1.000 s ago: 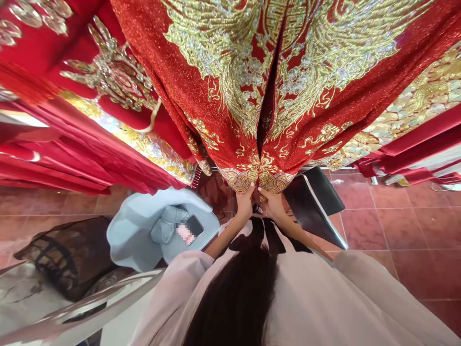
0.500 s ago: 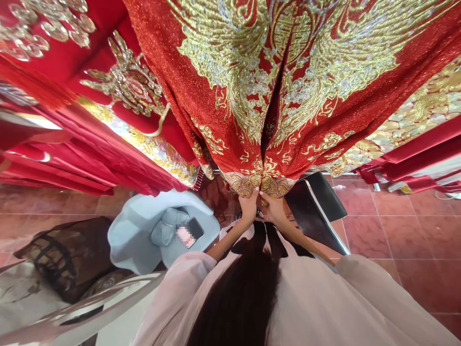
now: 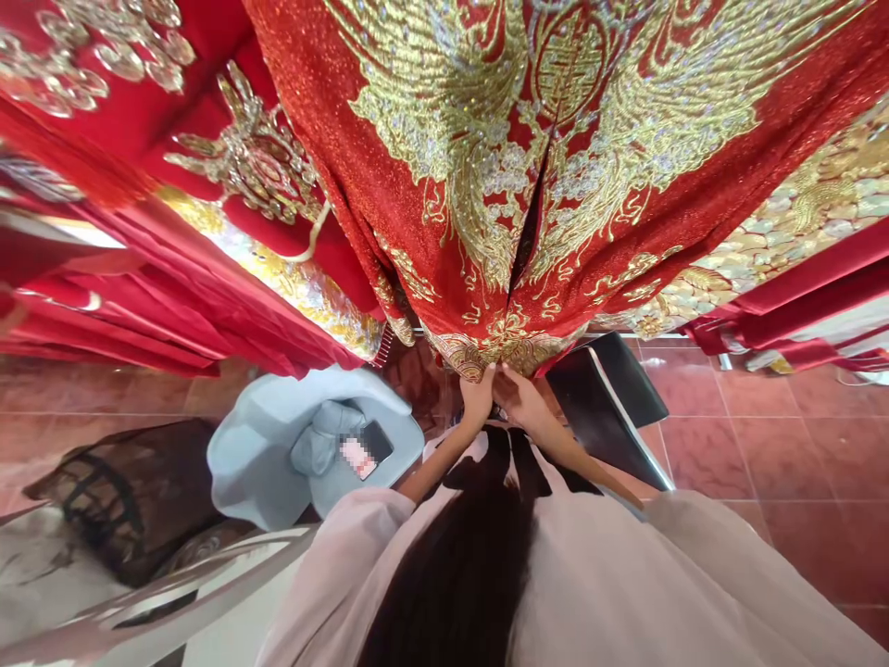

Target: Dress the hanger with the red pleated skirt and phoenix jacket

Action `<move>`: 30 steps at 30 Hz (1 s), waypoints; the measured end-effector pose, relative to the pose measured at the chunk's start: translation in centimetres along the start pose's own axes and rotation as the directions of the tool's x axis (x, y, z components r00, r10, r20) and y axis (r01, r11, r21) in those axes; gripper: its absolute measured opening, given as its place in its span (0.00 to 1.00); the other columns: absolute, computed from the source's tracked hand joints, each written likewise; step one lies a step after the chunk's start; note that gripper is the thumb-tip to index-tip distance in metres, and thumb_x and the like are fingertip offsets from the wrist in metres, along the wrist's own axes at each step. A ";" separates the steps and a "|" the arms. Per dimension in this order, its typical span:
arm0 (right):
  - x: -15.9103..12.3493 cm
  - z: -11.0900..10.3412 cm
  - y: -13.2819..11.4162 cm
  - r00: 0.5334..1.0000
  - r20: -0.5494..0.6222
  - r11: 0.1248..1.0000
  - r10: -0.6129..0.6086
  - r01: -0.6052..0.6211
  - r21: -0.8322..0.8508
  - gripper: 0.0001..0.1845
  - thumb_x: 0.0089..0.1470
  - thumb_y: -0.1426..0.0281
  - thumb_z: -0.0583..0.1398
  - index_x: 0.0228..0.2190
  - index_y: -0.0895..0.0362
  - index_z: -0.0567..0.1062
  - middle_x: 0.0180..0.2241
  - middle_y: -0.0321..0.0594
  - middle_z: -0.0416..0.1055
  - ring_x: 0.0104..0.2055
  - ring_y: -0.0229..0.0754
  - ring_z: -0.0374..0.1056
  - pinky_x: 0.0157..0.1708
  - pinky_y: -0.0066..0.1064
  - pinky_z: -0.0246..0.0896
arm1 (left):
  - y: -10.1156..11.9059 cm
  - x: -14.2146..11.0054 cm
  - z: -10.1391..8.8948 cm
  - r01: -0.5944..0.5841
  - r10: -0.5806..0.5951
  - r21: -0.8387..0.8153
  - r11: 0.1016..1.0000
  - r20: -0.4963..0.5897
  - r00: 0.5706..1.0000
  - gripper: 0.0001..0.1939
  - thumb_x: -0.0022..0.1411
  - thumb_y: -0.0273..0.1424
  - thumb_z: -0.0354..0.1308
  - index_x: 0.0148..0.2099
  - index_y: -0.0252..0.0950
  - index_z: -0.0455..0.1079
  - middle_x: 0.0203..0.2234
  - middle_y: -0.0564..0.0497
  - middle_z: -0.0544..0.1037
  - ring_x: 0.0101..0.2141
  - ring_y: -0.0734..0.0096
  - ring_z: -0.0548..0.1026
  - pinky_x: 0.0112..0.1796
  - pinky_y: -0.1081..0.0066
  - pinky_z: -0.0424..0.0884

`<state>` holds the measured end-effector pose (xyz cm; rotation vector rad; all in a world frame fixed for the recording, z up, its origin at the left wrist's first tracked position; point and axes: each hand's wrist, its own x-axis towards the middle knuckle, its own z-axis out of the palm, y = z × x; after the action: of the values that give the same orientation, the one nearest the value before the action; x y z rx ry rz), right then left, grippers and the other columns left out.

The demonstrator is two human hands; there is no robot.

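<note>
Red embroidered garment hangs in front of the person; L hand pinches hem nr centre, R hand alongside, fingers curled, grip unclear; edges approx. together at hem, slit above open.

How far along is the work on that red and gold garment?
Looks done: the gold embroidery seems complete where visible. In hand: the left hand pinches the hem, the right hand close beside. Perhaps left: the dark slit gapes above, though whether it needs closing is unclear.
</note>
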<state>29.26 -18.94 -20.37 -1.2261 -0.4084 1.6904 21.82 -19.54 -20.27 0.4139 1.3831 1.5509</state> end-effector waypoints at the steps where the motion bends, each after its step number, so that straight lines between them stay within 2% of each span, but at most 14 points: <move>1: -0.1 -0.2 0.2 0.997 0.017 0.997 0.074 -0.074 -0.011 0.18 0.32 0.62 0.69 0.23 0.58 0.70 0.19 0.37 0.70 0.23 0.40 0.69 0.25 0.32 0.68 | -0.1 0.2 -0.1 0.001 -0.001 0.011 1.000 -0.005 1.000 0.14 0.45 0.33 0.68 0.35 0.31 0.73 0.32 0.46 0.79 0.35 0.66 0.76 0.44 0.66 0.71; 2: -0.2 -0.3 0.3 0.992 0.023 0.992 0.126 -0.125 -0.015 0.18 0.32 0.61 0.69 0.22 0.58 0.70 0.18 0.37 0.70 0.21 0.39 0.68 0.23 0.31 0.67 | -0.2 0.3 -0.2 0.001 -0.001 0.024 1.000 -0.011 1.000 0.14 0.45 0.33 0.68 0.33 0.31 0.73 0.31 0.47 0.79 0.34 0.66 0.76 0.43 0.67 0.71; 4: -0.3 -0.2 0.3 0.988 0.015 0.988 0.152 -0.152 -0.009 0.19 0.32 0.60 0.69 0.24 0.58 0.71 0.19 0.37 0.70 0.21 0.36 0.67 0.21 0.28 0.65 | -0.4 0.6 -0.2 -0.003 0.004 0.042 0.999 -0.019 1.000 0.13 0.45 0.33 0.68 0.32 0.32 0.73 0.29 0.48 0.78 0.33 0.67 0.76 0.42 0.68 0.71; 8: 0.2 0.8 -0.2 0.995 -0.057 0.997 0.079 -0.080 -0.010 0.20 0.34 0.61 0.69 0.29 0.59 0.72 0.19 0.33 0.70 0.18 0.32 0.63 0.17 0.23 0.58 | -0.4 0.8 -0.1 -0.011 0.011 0.036 0.999 0.001 1.000 0.14 0.46 0.33 0.67 0.35 0.32 0.73 0.32 0.47 0.78 0.33 0.68 0.76 0.41 0.68 0.70; 11: 0.3 1.4 -0.6 0.992 -0.120 0.999 0.031 -0.033 -0.010 0.19 0.33 0.63 0.69 0.26 0.59 0.70 0.15 0.28 0.63 0.15 0.28 0.55 0.14 0.21 0.51 | -0.4 0.8 0.2 -0.011 0.011 0.041 0.999 0.003 1.000 0.13 0.47 0.33 0.66 0.35 0.32 0.72 0.31 0.48 0.78 0.32 0.69 0.75 0.40 0.68 0.70; 13: 0.0 1.6 -0.7 0.992 -0.123 0.999 0.034 -0.033 0.009 0.19 0.32 0.64 0.69 0.23 0.59 0.68 0.13 0.26 0.59 0.14 0.26 0.52 0.13 0.21 0.48 | -0.2 0.8 0.5 -0.014 0.014 0.052 0.999 -0.002 1.000 0.11 0.47 0.32 0.66 0.34 0.32 0.72 0.30 0.48 0.78 0.32 0.69 0.75 0.40 0.69 0.70; 17: -0.9 1.9 -1.0 0.992 -0.118 0.998 0.054 -0.048 0.047 0.18 0.31 0.64 0.69 0.23 0.58 0.69 0.14 0.26 0.58 0.16 0.27 0.52 0.14 0.21 0.48 | -0.1 0.7 0.8 -0.018 0.018 0.075 0.997 -0.001 1.000 0.09 0.48 0.30 0.65 0.31 0.33 0.71 0.28 0.50 0.77 0.30 0.71 0.73 0.37 0.72 0.69; 23: -1.0 2.9 -1.0 0.961 -0.276 1.000 0.002 0.006 0.029 0.18 0.29 0.65 0.69 0.18 0.58 0.66 0.11 0.26 0.58 0.14 0.27 0.50 0.13 0.22 0.46 | -1.0 0.7 0.9 -0.023 0.020 0.120 0.993 0.024 1.000 0.10 0.50 0.32 0.64 0.25 0.34 0.66 0.18 0.55 0.70 0.22 0.76 0.67 0.29 0.74 0.66; 26: -0.9 3.3 -0.7 0.945 -0.326 0.999 -0.030 0.038 0.018 0.17 0.32 0.65 0.68 0.19 0.58 0.65 0.11 0.26 0.58 0.14 0.27 0.50 0.13 0.22 0.45 | -1.1 0.8 0.8 -0.036 0.030 0.137 0.990 0.047 0.998 0.10 0.51 0.32 0.63 0.25 0.34 0.66 0.21 0.54 0.72 0.23 0.75 0.68 0.31 0.73 0.66; 30: -0.6 3.4 -0.5 0.956 -0.293 0.999 -0.013 0.025 0.038 0.19 0.38 0.66 0.65 0.17 0.56 0.58 0.10 0.25 0.54 0.13 0.26 0.46 0.12 0.22 0.40 | -0.9 1.0 0.7 -0.054 0.043 0.160 0.986 0.076 0.996 0.09 0.51 0.31 0.64 0.26 0.34 0.67 0.23 0.52 0.74 0.26 0.73 0.70 0.34 0.73 0.66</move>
<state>26.63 -18.29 -18.20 -1.4117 -0.2025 1.4634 22.25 -18.44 -21.21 0.6014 1.4574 1.4526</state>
